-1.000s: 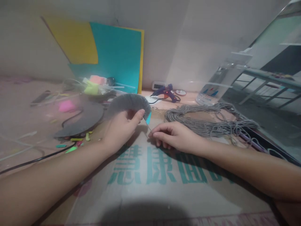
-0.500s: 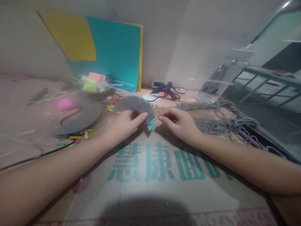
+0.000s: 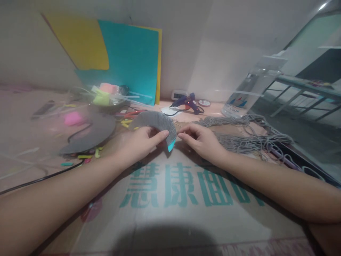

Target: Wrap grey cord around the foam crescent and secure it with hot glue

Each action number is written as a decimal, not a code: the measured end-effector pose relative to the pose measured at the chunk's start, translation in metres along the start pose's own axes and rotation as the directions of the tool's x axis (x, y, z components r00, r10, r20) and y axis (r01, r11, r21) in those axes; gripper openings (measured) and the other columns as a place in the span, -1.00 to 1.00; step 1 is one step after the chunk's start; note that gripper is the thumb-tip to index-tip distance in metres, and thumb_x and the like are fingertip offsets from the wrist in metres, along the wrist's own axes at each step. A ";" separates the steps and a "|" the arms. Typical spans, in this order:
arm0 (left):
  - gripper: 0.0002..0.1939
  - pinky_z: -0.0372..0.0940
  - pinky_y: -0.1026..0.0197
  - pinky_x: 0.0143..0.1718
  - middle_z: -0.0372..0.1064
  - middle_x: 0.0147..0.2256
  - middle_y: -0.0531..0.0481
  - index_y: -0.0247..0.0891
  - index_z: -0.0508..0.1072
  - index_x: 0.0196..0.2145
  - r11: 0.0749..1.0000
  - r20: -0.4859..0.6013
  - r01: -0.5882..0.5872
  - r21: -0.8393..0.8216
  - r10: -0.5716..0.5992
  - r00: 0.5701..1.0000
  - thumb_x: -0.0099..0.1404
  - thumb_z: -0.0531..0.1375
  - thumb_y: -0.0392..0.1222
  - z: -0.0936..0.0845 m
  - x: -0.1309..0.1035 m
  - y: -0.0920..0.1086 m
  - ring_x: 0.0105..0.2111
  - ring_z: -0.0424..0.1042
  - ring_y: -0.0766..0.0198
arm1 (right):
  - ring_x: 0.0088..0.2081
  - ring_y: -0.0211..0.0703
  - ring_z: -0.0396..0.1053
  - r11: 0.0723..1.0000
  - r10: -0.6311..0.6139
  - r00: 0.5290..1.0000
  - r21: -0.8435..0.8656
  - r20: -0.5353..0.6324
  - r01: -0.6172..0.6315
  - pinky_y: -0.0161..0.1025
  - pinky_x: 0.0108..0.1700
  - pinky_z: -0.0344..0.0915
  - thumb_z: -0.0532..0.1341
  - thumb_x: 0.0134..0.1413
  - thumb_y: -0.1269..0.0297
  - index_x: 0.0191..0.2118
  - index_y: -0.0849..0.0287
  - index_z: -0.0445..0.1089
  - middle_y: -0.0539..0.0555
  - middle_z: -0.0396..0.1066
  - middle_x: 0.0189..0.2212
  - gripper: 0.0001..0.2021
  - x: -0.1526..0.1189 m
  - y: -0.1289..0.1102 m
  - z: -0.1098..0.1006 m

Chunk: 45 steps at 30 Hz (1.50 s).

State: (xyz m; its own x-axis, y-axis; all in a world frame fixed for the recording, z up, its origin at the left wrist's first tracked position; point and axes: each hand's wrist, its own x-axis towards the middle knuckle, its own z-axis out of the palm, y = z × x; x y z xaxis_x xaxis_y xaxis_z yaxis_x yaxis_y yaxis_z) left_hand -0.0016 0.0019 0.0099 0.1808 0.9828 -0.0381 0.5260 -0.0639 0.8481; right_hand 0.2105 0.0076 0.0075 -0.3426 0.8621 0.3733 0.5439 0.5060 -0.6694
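Observation:
A curved piece wrapped in grey yarn (image 3: 160,120) is pinched between the thumb and fingers of my left hand (image 3: 147,139); its lower tip (image 3: 171,145) shows bare teal. Just right of that tip, my right hand (image 3: 198,139) has thumb and forefinger pressed together on a thin grey strand, which is hard to make out. Bundles of grey yarn (image 3: 239,142) lie on the table beyond my right wrist. Another grey crescent (image 3: 98,133) rests at the left, with a pink lump (image 3: 73,118) by it.
A blue glue gun (image 3: 188,103) stands at the back near a small white device (image 3: 179,94). Teal (image 3: 130,60) and yellow sheets (image 3: 80,42) lean on the wall. A clear bottle (image 3: 239,96) is at the right, a bowl (image 3: 109,103) at back left, a black cable (image 3: 42,177) at left.
My right hand has moved slightly left, closer to the curved piece. The piece has tilted a little and its teal tip sits slightly lower. Less of the strand shows.

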 end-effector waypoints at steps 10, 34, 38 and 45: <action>-0.58 0.08 0.31 -0.74 0.33 -0.59 0.08 -0.26 0.46 -0.42 0.998 0.072 0.057 -0.005 -0.057 0.996 0.24 0.16 0.19 0.001 0.001 0.002 -0.72 0.26 0.37 | -0.60 -0.35 0.14 0.898 0.226 0.943 0.322 0.244 -0.299 -0.36 -0.56 0.08 0.23 0.12 0.05 -0.31 0.21 0.40 -0.12 0.21 -0.63 -0.72 0.004 0.003 0.002; -0.61 0.27 0.24 -0.28 0.37 -0.25 0.02 -0.15 0.27 0.11 0.858 0.132 -0.504 0.099 0.490 0.861 0.33 0.13 -0.21 0.010 -0.008 -0.008 -0.33 0.37 0.31 | -0.66 -0.41 -0.04 0.769 0.270 0.930 0.525 0.249 -0.364 -0.39 -0.63 -0.12 0.28 0.10 0.03 -0.34 0.17 0.31 -0.20 0.05 -0.68 -0.71 0.001 0.000 0.004; -0.60 0.27 0.26 -0.31 0.37 -0.21 -0.01 -0.16 0.27 0.12 0.892 0.070 -0.447 0.071 0.443 0.894 0.33 0.12 -0.18 0.010 -0.007 -0.008 -0.30 0.38 0.29 | -0.64 -0.38 0.03 0.796 0.219 0.953 0.525 0.211 -0.299 -0.38 -0.60 -0.07 0.23 0.13 0.01 -0.25 0.15 0.27 -0.18 0.08 -0.64 -0.70 0.002 0.001 0.004; -0.58 0.26 0.26 -0.28 0.33 -0.26 0.00 -0.22 0.28 0.11 0.931 -0.017 -0.365 0.000 0.365 0.931 0.29 0.15 -0.21 0.011 -0.002 -0.009 -0.27 0.37 0.28 | -0.52 -0.32 0.09 0.991 0.081 0.994 0.101 0.072 -0.088 -0.34 -0.47 0.03 0.29 0.03 0.23 -0.33 0.19 0.42 -0.12 0.14 -0.59 -0.86 0.005 0.003 0.000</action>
State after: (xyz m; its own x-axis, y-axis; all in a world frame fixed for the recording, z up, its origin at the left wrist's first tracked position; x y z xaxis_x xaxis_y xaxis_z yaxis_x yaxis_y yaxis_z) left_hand 0.0023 -0.0014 -0.0036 0.3466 0.8943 0.2830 0.4235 -0.4184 0.8035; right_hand 0.2105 0.0134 0.0080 -0.3514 0.8961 0.2711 0.4921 0.4232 -0.7608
